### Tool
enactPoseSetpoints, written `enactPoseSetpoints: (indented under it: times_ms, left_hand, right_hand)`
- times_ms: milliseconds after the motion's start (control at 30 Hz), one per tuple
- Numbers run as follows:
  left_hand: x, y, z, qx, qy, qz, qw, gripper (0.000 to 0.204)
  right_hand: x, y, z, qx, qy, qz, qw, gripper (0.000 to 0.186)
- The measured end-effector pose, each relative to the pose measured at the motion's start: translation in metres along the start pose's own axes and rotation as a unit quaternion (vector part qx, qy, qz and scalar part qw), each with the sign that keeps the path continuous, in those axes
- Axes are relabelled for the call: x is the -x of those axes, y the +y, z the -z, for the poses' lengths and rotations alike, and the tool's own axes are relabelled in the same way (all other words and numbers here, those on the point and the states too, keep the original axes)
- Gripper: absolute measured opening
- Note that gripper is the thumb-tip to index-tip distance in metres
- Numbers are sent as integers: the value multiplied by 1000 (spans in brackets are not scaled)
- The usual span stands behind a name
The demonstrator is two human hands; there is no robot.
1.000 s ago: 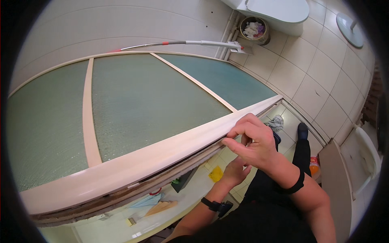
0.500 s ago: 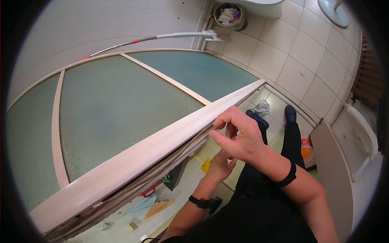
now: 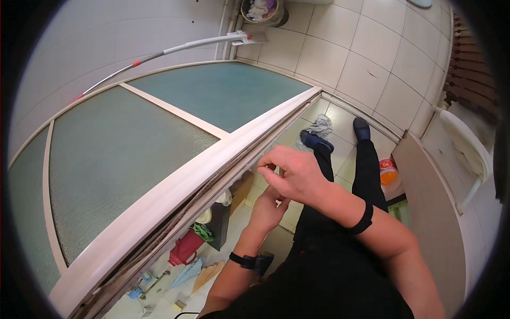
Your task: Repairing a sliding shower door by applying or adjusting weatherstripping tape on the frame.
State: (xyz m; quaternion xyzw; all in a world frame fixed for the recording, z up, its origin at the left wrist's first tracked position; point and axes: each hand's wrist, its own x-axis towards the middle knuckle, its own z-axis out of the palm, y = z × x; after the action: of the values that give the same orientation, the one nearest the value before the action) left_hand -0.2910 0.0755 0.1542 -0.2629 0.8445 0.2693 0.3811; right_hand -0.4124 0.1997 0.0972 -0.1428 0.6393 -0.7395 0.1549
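Note:
A white-framed frosted glass panel (image 3: 122, 170) spans the left, with a dark grooved track along its near rail (image 3: 175, 218). My right hand (image 3: 291, 175) is at this edge, thumb and index finger curled close together; whatever they hold, if anything, I cannot make out. My left hand (image 3: 268, 212) is just below it, fingertips largely hidden behind the right hand. Below the rail are a red item (image 3: 185, 245), green cloth (image 3: 203, 231) and a dark box (image 3: 218, 228).
A long-handled mop (image 3: 170, 49) leans by the wall near a waste bin (image 3: 261, 10). My feet (image 3: 361, 127) are beside a pale cloth (image 3: 319, 125) and metal threshold (image 3: 356, 114). At right are a board (image 3: 430, 223), an orange bottle (image 3: 388, 175) and a white seat (image 3: 470, 151).
The view has shifted, so the panel and mop appear farther left. Both hands appear farther left and higher in the picture, still at the rail, with the right thumb and index curled close.

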Motion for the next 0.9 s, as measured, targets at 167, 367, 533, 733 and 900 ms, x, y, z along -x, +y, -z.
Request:
enactPoseSetpoints:
  times_ms: [167, 367, 533, 733, 900]
  left_hand:
    - [-11, -26, -13, 43, 1, -4, 999, 17]
    - [-14, -32, -22, 28, -10, -6, 1000, 18]
    - [-15, -34, -31, 35, -31, 16, 999, 19]
    - [-16, -70, -48, 61, -5, -10, 998, 22]
    - [-18, -55, -39, 58, -42, 17, 997, 23]
  right_hand:
    - [9, 13, 3, 51, 4, -18, 999, 14]
    - [-6, 17, -8, 38, 110, -44, 992, 28]
    - [-7, 29, -23, 127, 173, 113, 970, 42]
    - [3, 31, -36, 121, 175, 107, 971, 45]
    - [-5, 36, -32, 106, 189, 123, 968, 42]
